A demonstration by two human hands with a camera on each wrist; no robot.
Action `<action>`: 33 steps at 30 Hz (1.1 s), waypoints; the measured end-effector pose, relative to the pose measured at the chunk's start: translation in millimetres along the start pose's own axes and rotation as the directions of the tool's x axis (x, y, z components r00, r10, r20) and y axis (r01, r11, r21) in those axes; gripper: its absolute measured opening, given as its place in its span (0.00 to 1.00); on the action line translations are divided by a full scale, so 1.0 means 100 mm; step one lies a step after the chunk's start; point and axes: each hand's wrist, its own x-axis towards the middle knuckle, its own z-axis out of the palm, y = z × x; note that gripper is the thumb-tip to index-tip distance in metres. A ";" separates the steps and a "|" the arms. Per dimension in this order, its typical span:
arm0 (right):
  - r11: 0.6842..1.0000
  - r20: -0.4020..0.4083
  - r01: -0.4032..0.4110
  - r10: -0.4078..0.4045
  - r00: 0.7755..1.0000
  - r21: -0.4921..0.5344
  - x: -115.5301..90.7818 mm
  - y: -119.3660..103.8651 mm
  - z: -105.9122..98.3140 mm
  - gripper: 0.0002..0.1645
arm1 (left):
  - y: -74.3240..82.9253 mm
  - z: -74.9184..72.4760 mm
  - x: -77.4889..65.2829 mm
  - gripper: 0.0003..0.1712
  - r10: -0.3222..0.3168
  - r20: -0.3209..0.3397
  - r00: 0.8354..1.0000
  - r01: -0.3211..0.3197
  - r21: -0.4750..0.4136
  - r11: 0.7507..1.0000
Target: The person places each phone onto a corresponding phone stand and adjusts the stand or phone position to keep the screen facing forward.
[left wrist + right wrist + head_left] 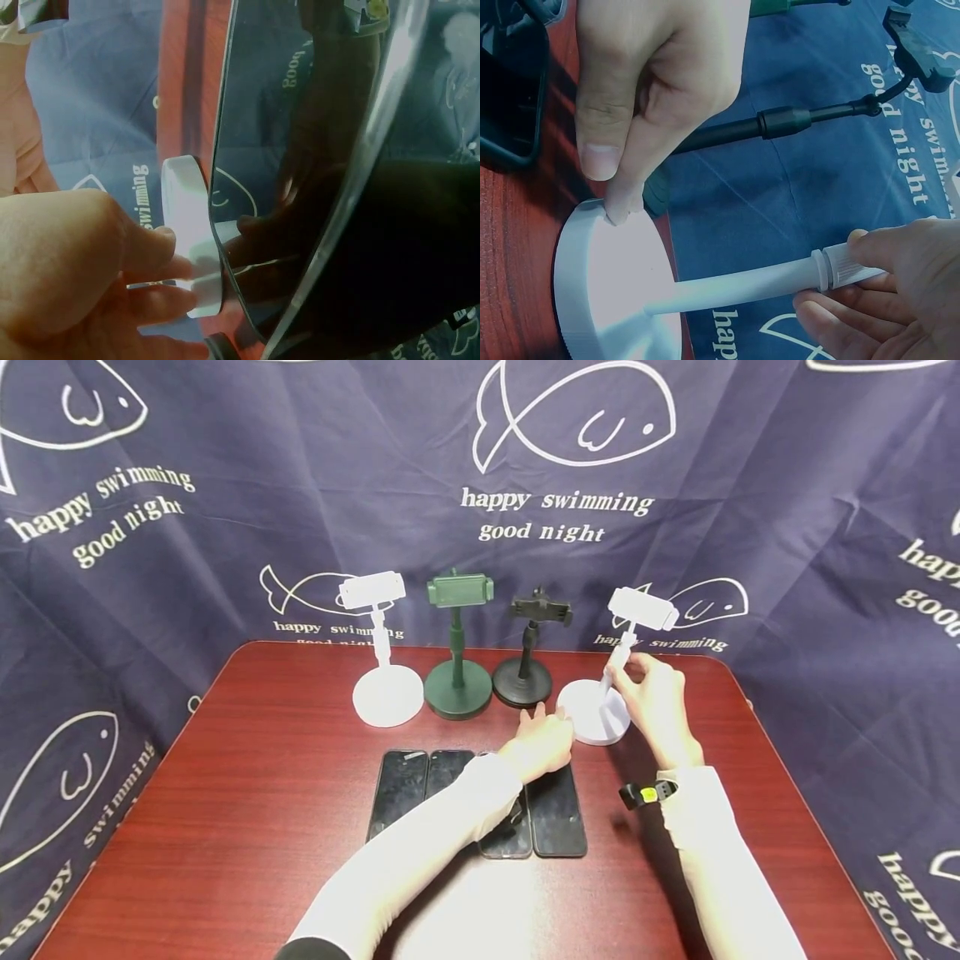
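Observation:
A white phone stand (592,714) with a round base, upright pole and clamp head stands at the right of the row. My right hand (660,710) pinches its pole at the ribbed collar (844,264) between thumb and fingers. From the left, my left hand (543,743) reaches to the base, one fingertip touching its rim in the right wrist view. The thumb of that hand stays apart from the base there. Below the left hand lies a dark phone (557,814), whose glossy screen fills much of the left wrist view.
Left of the gripped stand are a black phone stand (522,683), a green one (457,689) and another white one (387,696). Other phones (400,783) lie side by side, partly under my left forearm. A printed blue curtain (420,460) hangs behind the table (247,793).

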 end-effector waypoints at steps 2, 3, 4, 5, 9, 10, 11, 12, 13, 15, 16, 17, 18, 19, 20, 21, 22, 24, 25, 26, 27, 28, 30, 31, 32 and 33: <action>1.000 -0.004 0.003 -0.003 1.000 -0.001 -0.01 -0.01 0.00 0.13 | 0.00 0.01 0.00 0.27 -0.004 -0.003 1.000 0.004 -0.004 1.000; 1.000 -0.004 0.004 -0.004 1.000 -0.002 -0.01 -0.02 0.01 0.13 | -0.01 0.01 -0.01 0.27 -0.004 -0.004 1.000 0.004 -0.003 1.000; 1.000 -0.005 0.005 -0.005 1.000 -0.003 -0.02 -0.01 0.01 0.12 | 0.00 0.02 -0.01 0.28 -0.004 -0.004 1.000 0.004 -0.003 1.000; 1.000 -0.005 0.007 -0.007 1.000 -0.004 -0.02 -0.01 0.01 0.12 | 0.00 0.03 -0.01 0.28 -0.005 -0.006 1.000 0.005 -0.001 1.000; 1.000 -0.001 0.027 -0.027 1.000 -0.006 -0.02 0.01 0.02 0.12 | 0.01 0.03 -0.02 0.27 -0.011 -0.034 0.999 0.012 0.020 1.000; 0.999 -0.003 0.033 -0.033 0.999 -0.009 -0.02 0.01 0.02 0.11 | 0.01 0.03 -0.02 0.27 -0.014 -0.046 0.999 0.015 0.024 1.000; 0.999 -0.008 0.038 -0.038 0.999 -0.010 -0.02 0.02 0.02 0.11 | 0.01 0.03 -0.03 0.27 -0.014 -0.054 0.998 0.016 0.026 1.000; 0.999 -0.011 0.041 -0.041 0.999 -0.012 -0.02 0.02 0.02 0.11 | 0.01 0.03 -0.03 0.27 -0.015 -0.062 0.998 0.017 0.023 1.000; 0.999 -0.014 0.044 -0.044 0.999 -0.013 -0.02 0.02 0.02 0.11 | 0.01 0.03 -0.04 0.27 -0.016 -0.066 0.998 0.017 0.023 1.000; 0.999 -0.017 0.050 -0.050 0.999 -0.017 -0.03 0.02 0.02 0.11 | 0.02 0.03 -0.05 0.26 -0.019 -0.074 0.997 0.020 0.019 1.000; 0.998 -0.016 0.054 -0.054 0.998 -0.017 -0.03 0.02 0.02 0.12 | 0.02 0.04 -0.06 0.26 -0.023 -0.079 0.997 0.024 0.020 0.999; 0.998 -0.014 0.058 -0.058 0.998 -0.016 -0.03 0.01 0.01 0.12 | 0.03 0.04 -0.06 0.25 -0.028 -0.082 0.996 0.030 0.024 0.999; 0.998 -0.011 0.060 -0.061 0.998 -0.016 -0.03 0.01 0.01 0.12 | 0.03 0.04 -0.06 0.25 -0.036 -0.089 0.995 0.039 0.027 0.999; 0.998 -0.009 0.063 -0.064 0.998 -0.016 -0.02 0.00 0.02 0.13 | 0.03 0.04 -0.06 0.25 -0.042 -0.095 0.995 0.045 0.038 0.998; 0.998 -0.010 0.066 -0.067 0.998 -0.014 -0.02 -0.01 0.01 0.13 | 0.03 0.04 -0.05 0.24 -0.049 -0.102 0.994 0.054 0.041 0.998; 0.998 -0.012 0.066 -0.067 0.998 -0.012 -0.02 -0.02 0.02 0.13 | 0.03 0.05 -0.05 0.24 -0.057 -0.108 0.992 0.062 0.044 0.997; 0.998 -0.014 0.067 -0.067 0.998 -0.010 -0.01 -0.02 0.02 0.13 | 0.03 0.05 -0.04 0.24 -0.066 -0.112 0.991 0.071 0.046 0.996; 0.998 -0.017 0.064 -0.064 0.998 -0.007 0.00 -0.03 0.02 0.12 | 0.03 0.05 -0.03 0.26 -0.088 -0.117 0.989 0.092 0.031 0.995; 0.998 -0.018 0.064 -0.064 0.998 -0.007 0.00 -0.03 0.02 0.12 | 0.03 0.05 -0.02 0.26 -0.096 -0.119 0.988 0.100 0.029 0.995; 0.998 -0.018 0.066 -0.066 0.998 -0.006 0.00 -0.03 0.02 0.11 | 0.03 0.05 -0.02 0.27 -0.107 -0.121 0.987 0.110 0.021 0.994; 0.998 -0.017 0.066 -0.067 0.998 -0.007 0.01 -0.02 0.02 0.11 | 0.03 0.05 -0.01 0.28 -0.116 -0.124 0.985 0.119 0.014 0.993; 0.998 -0.016 0.069 -0.069 0.997 -0.006 0.01 -0.02 0.03 0.11 | 0.03 0.05 -0.02 0.28 -0.130 -0.128 0.983 0.131 0.000 0.991; 0.998 -0.012 0.069 -0.069 0.998 -0.002 0.00 -0.02 0.03 0.11 | 0.03 0.06 -0.02 0.25 -0.152 -0.132 0.979 0.149 -0.030 0.988; 0.997 -0.010 0.072 -0.072 0.997 -0.001 -0.01 -0.02 0.03 0.11 | 0.03 0.07 -0.03 0.24 -0.157 -0.131 0.979 0.153 -0.039 0.987; 0.997 -0.008 0.073 -0.073 0.997 0.003 -0.02 -0.02 0.04 0.11 | 0.03 0.08 -0.03 0.23 -0.163 -0.130 0.978 0.157 -0.052 0.986; 0.997 -0.006 0.074 -0.074 0.997 0.009 -0.03 -0.02 0.04 0.11 | 0.03 0.09 -0.04 0.22 -0.167 -0.128 0.978 0.160 -0.063 0.985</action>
